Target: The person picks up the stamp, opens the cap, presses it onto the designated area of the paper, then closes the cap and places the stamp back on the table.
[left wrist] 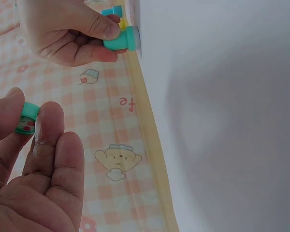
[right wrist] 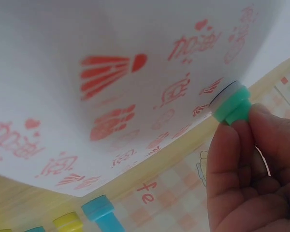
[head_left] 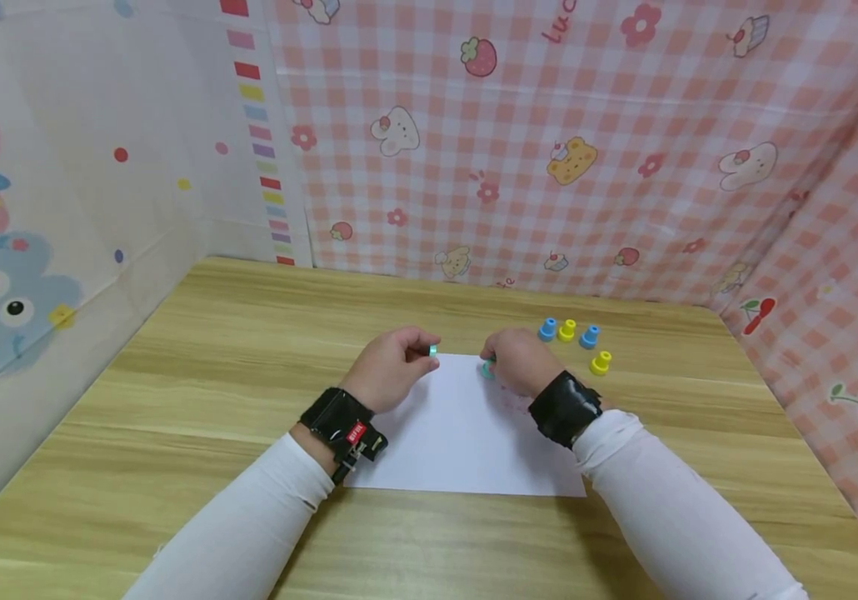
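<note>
My right hand (head_left: 522,361) pinches a green self-inking toy stamp (right wrist: 233,104) by its narrow handle. The stamp's wide pale end sits right at the surface of a white sheet of paper (head_left: 459,450), near its far edge. Red stamped prints (right wrist: 111,72), among them shuttlecocks, hearts and characters, cover part of the sheet beside this hand. Over the sheet's far left corner, my left hand (head_left: 387,368) holds a small green cap (left wrist: 30,115) between thumb and fingers. A red picture shows on the cap's face in the left wrist view.
Blue stamps (head_left: 547,330) and yellow stamps (head_left: 601,362) stand on the wooden table (head_left: 249,333) beyond and right of my right hand. A checked pink cloth (head_left: 436,192) hangs behind the table, with more patterned cloth at both sides.
</note>
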Demonstrator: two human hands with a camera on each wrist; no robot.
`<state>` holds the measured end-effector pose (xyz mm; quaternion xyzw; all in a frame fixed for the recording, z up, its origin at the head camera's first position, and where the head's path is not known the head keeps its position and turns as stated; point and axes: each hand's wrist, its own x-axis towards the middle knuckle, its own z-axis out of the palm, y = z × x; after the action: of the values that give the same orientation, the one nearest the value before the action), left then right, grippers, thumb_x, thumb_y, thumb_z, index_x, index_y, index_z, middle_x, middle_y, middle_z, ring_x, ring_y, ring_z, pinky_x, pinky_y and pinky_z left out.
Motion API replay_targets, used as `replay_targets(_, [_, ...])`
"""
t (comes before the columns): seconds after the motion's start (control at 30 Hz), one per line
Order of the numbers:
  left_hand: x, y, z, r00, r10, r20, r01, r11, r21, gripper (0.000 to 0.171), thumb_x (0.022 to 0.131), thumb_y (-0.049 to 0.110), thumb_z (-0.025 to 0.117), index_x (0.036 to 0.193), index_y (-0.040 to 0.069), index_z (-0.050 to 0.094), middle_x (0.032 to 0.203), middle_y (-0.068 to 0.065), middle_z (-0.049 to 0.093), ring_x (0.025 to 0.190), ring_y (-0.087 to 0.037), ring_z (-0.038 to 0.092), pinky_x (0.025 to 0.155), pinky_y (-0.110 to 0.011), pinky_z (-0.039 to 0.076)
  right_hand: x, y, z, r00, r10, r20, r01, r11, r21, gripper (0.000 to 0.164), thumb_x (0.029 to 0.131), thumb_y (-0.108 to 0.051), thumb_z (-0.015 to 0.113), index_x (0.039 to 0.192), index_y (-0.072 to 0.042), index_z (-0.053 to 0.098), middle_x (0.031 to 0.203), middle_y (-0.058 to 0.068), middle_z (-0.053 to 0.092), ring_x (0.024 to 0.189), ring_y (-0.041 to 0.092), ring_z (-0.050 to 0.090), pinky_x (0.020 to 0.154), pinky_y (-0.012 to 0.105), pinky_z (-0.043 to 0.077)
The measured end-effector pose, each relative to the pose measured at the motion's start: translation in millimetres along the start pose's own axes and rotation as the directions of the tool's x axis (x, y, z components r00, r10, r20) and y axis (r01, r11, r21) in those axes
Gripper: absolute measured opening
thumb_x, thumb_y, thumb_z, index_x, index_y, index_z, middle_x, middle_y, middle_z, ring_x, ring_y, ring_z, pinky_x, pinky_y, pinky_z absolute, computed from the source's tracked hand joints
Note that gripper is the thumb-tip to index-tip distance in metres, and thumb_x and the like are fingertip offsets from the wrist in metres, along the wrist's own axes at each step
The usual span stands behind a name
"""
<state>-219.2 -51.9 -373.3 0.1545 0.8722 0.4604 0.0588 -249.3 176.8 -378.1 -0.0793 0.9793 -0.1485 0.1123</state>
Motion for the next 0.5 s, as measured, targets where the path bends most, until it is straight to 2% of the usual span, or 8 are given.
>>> replay_targets(0.5, [-0.1, -0.5, 0.6, 1.000, 0.005, -0.002, -0.005, 1.000, 0.006, 0.029, 0.102, 0.019, 0.071, 0.130, 0.013, 0.070, 0.114, -0.001, 0.074, 0.104, -0.019, 0.065, 0.093, -0.039, 0.055, -0.1, -1.0, 2.0, 1.000, 0.002, -0.018, -0.002, 1.000, -0.015, 0.020, 0.099, -0.007, 0.072, 0.118, -0.008, 0.078, 0.115, 0.010, 0.076, 0.103, 0.027, 0.063, 0.107, 0.048, 0.054])
